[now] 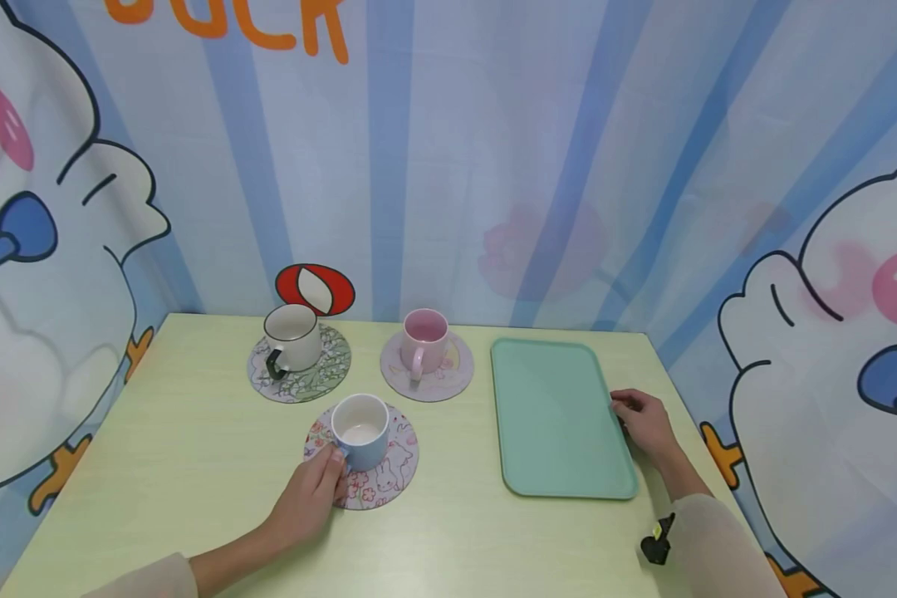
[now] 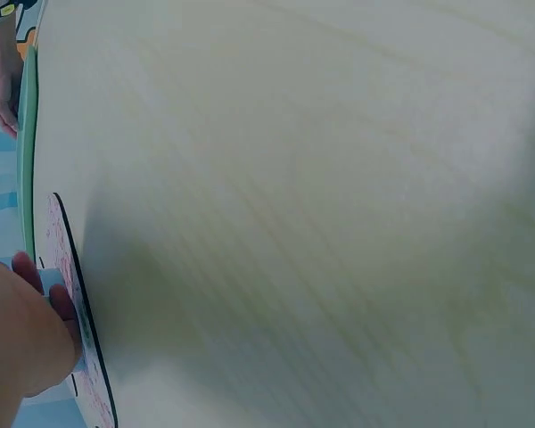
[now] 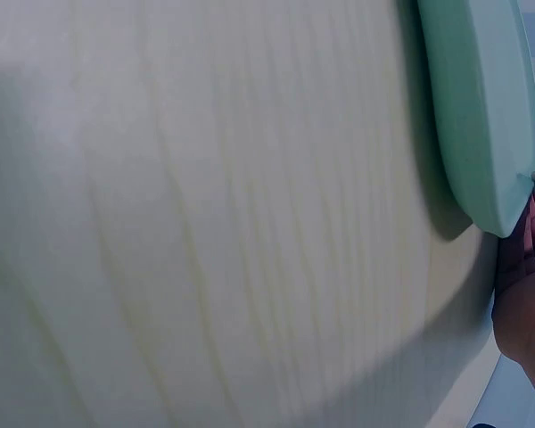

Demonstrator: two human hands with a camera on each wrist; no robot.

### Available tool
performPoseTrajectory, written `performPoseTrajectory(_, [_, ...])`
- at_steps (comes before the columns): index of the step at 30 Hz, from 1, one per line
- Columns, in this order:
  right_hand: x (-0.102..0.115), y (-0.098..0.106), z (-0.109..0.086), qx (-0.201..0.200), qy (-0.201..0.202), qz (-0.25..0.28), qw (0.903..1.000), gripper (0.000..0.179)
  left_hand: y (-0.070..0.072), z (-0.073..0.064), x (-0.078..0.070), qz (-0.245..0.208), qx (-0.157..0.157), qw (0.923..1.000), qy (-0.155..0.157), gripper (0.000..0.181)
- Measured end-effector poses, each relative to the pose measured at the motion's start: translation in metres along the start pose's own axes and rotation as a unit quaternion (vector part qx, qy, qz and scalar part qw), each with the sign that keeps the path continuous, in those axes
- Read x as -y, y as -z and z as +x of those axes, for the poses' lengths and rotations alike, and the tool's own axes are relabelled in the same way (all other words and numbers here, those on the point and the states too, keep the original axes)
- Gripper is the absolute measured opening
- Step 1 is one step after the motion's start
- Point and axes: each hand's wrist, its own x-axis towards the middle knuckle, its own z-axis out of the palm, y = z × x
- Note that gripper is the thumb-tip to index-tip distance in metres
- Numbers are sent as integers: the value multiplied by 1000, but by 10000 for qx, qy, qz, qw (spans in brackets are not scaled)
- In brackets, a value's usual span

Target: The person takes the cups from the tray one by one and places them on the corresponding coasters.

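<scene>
At the front of the group, a light blue mug with a white inside [image 1: 364, 447] stands on a round coaster with rabbits and flowers [image 1: 394, 479]. My left hand [image 1: 306, 498] pinches its handle from the near left side. In the left wrist view the left hand [image 2: 31, 334] partly hides the mug. A mint green tray [image 1: 556, 423] lies on the right part of the table. The right hand [image 1: 646, 423] grips the tray's right edge; in the right wrist view, thumb and fingers of the right hand [image 3: 524, 276] pinch the rim.
Behind the blue mug, a white mug with a dark handle [image 1: 297, 340] stands on a green patterned coaster [image 1: 325, 378]. Beside it a pink mug [image 1: 424, 342] sits on a pale purple coaster [image 1: 456, 374]. A striped cartoon curtain [image 1: 448, 166] hangs behind the pale table [image 1: 448, 540].
</scene>
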Motion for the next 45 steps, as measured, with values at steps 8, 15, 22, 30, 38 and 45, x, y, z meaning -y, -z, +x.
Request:
performPoseTrajectory(8, [1,0,0,-23,-3,-58,10000,33,-1,-2,-2,145,57,9998,-117,33])
performPoseTrajectory(15, [3,0,-3,-33,10,-80,10000,33,-1,-3,-3,87,46,9999,-39,32])
performPoseTrajectory(22, [5,0,-4,-67,41,-91,9999,33,-2,-3,-2,-79,120,9999,-4,30])
performPoseTrajectory(30, [5,0,-8,-85,35,-94,9999,33,-1,-3,-4,-236,236,9994,79,30])
performPoseTrajectory(38, [1,-1,-7,-195,121,-315,9992,31,2,-2,-4,-119,160,9998,85,28])
performPoseTrajectory(45, [-1,-2,1,-296,293,-730,9965,31,8,1,-3,437,-299,9986,42,13])
